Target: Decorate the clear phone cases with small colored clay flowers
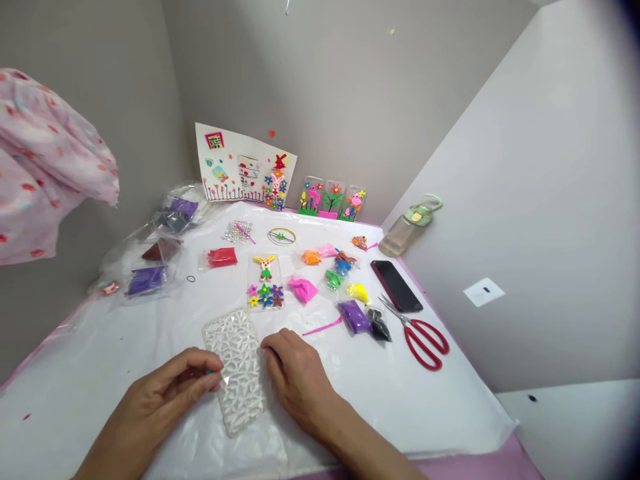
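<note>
A clear patterned phone case lies on the white table cover right in front of me. My left hand rests at the case's left edge, fingers curled and pinched on a tiny blue-green bit. My right hand lies at the case's right edge with its fingers bent against it. Just beyond the case is a decorated clear case with a clay rabbit and flowers on it.
Small bags of coloured clay are scattered mid-table, with red scissors, a dark phone and a bottle to the right. Decorated cases and a picture card lean on the back wall. Pink cloth hangs at left.
</note>
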Demonstrator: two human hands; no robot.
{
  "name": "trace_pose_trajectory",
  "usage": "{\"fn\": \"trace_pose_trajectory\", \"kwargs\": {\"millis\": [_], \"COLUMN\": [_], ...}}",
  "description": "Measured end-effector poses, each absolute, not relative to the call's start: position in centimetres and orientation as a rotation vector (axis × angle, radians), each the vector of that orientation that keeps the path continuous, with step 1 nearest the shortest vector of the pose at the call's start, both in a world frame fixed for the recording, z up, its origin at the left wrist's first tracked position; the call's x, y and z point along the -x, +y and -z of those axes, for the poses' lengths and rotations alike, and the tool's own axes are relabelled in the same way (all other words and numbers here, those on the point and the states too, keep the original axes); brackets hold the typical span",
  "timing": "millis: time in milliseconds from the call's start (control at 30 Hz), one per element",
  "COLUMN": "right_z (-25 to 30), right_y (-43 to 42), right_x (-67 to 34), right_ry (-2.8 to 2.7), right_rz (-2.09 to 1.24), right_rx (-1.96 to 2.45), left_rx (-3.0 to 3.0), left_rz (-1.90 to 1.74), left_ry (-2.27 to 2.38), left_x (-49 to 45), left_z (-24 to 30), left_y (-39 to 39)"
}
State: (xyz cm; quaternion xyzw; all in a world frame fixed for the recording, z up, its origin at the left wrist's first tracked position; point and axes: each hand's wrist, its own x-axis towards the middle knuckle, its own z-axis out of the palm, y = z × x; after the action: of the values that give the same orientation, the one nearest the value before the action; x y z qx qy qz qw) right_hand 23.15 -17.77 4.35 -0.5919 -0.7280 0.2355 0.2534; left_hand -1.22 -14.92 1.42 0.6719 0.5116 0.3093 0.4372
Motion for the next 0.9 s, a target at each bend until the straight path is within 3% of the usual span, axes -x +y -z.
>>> {"fn": "trace_pose_trajectory", "kwargs": {"millis": [667,900], "right_z": [-5.1,-5.1], "right_y": [-17.4,-17.5], "right_x": [-23.5,-23.2], "right_ry": [-1.411,-1.314], "right_rz": [-1.338,-1.571], "right_rx": [1.22,1.137], "left_rx": [-1.833,-1.786], "left_rz": [-0.845,-0.726], "left_ry": [1.178,1.378], "left_x": [0.3,0.5], "left_z": [-3.2,-2.4], "left_y": [-13.8,-13.5]}}
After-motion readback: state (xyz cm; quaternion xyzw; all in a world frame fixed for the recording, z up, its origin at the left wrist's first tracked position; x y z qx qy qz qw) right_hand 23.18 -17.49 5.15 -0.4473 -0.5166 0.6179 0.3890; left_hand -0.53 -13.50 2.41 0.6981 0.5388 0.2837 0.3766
